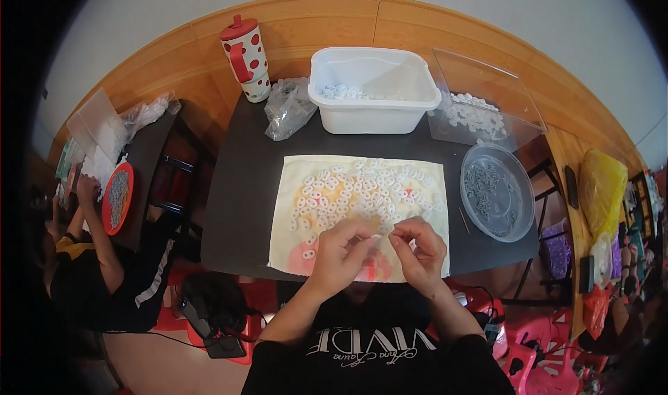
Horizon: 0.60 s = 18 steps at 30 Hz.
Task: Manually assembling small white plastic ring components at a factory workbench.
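Note:
My left hand (342, 250) and my right hand (419, 250) meet over the near edge of a pale yellow cloth (299, 186) on a dark table (240, 193). Between their fingertips they pinch a small white piece (376, 237); which hand carries it is hard to tell. Several small white oval pieces (355, 193) lie scattered over the cloth just beyond my fingers.
A white tub (376, 89) holding white pieces stands at the back, beside a clear bag (289, 106) and a red-dotted cup (247, 57). At the right are a clear round dish (496, 190) of grey parts and a clear lid (480, 99). Another person (104, 256) works at the left.

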Each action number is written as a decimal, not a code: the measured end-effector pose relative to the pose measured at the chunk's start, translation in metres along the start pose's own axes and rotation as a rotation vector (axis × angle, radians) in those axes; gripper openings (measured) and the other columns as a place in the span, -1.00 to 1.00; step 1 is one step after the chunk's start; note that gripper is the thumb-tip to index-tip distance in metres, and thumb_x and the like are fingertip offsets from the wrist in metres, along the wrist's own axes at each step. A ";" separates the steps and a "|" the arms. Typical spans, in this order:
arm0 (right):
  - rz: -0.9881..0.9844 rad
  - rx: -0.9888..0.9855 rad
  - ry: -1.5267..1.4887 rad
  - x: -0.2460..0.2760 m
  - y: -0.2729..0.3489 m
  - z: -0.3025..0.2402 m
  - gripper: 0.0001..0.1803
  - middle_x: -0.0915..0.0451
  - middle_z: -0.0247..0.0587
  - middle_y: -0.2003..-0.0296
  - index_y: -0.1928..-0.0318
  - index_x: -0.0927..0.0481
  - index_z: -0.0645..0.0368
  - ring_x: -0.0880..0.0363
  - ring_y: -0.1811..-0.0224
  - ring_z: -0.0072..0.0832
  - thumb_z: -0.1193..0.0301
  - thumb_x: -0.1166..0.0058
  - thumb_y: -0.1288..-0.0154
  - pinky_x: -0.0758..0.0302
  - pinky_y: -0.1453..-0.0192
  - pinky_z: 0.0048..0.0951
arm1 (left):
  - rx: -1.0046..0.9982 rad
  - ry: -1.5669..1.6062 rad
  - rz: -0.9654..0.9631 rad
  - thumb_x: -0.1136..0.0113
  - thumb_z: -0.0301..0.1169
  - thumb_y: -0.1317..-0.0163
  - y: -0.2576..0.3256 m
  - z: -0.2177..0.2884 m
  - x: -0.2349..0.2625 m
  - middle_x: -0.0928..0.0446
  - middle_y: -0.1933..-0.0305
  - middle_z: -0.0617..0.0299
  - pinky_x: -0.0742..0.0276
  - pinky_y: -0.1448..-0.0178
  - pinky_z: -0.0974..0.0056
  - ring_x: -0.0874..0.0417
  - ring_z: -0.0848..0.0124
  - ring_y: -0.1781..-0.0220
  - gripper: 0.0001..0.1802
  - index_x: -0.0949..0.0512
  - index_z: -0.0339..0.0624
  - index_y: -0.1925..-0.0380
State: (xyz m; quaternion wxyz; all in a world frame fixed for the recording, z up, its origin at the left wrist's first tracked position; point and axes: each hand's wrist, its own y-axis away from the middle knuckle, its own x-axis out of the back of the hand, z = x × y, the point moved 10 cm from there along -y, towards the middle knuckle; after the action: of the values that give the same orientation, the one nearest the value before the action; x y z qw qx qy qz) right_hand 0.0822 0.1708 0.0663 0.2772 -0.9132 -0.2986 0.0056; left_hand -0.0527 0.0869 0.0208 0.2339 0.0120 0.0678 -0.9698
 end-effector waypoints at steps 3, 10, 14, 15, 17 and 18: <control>-0.016 0.028 -0.025 -0.002 -0.001 -0.008 -0.76 -0.59 -0.23 0.31 0.12 -0.58 0.32 -0.48 0.34 -0.59 0.77 -0.19 -0.20 -0.38 0.24 -0.59 | 0.036 0.117 -0.083 -0.18 -0.64 -0.35 0.003 0.001 -0.004 -0.61 0.27 0.29 -0.54 0.16 0.48 -0.59 0.62 0.29 -0.95 -0.59 -0.35 0.23; -0.093 0.024 -0.039 -0.011 -0.003 -0.011 -0.73 -0.58 -0.24 0.33 0.10 -0.56 0.32 -0.48 0.34 -0.57 0.76 -0.18 -0.19 -0.38 0.22 -0.56 | 0.049 0.142 -0.087 -0.19 -0.64 -0.35 0.005 0.002 -0.004 -0.60 0.29 0.32 -0.51 0.17 0.48 -0.56 0.61 0.29 -0.95 -0.60 -0.35 0.23; -0.124 0.027 -0.024 -0.013 -0.003 -0.012 -0.73 -0.58 -0.25 0.35 0.10 -0.56 0.32 -0.49 0.34 -0.56 0.76 -0.19 -0.18 -0.38 0.22 -0.54 | 0.053 0.116 -0.105 -0.19 -0.64 -0.34 0.007 0.004 -0.005 -0.60 0.30 0.31 -0.50 0.17 0.48 -0.55 0.62 0.29 -0.96 -0.60 -0.35 0.24; -0.125 0.028 -0.024 -0.012 -0.004 -0.012 -0.73 -0.58 -0.25 0.35 0.10 -0.56 0.32 -0.49 0.34 -0.56 0.76 -0.19 -0.18 -0.38 0.22 -0.54 | 0.043 0.096 -0.109 -0.19 -0.64 -0.34 0.006 0.005 -0.005 -0.60 0.30 0.31 -0.50 0.17 0.48 -0.55 0.62 0.29 -0.96 -0.60 -0.35 0.25; -0.159 0.067 0.020 -0.014 -0.006 -0.016 -0.71 -0.58 -0.24 0.37 0.10 -0.56 0.30 -0.52 0.37 -0.53 0.77 -0.19 -0.16 -0.40 0.26 -0.52 | 0.042 0.093 -0.113 -0.19 -0.65 -0.33 0.007 0.005 -0.005 -0.60 0.30 0.31 -0.50 0.18 0.48 -0.55 0.62 0.29 -0.96 -0.60 -0.35 0.25; -0.161 0.068 0.020 -0.014 -0.007 -0.017 -0.71 -0.58 -0.24 0.37 0.10 -0.56 0.30 -0.52 0.37 -0.53 0.77 -0.19 -0.16 -0.40 0.26 -0.52 | 0.042 0.090 -0.117 -0.19 -0.65 -0.33 0.007 0.005 -0.005 -0.60 0.31 0.30 -0.49 0.18 0.48 -0.55 0.62 0.29 -0.96 -0.60 -0.36 0.25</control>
State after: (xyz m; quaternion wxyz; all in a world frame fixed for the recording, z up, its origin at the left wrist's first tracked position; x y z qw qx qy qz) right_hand 0.0700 0.1592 0.0819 0.3104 -0.8765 -0.3677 -0.0156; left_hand -0.0445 0.0822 0.0251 0.1733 0.0563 0.0586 -0.9815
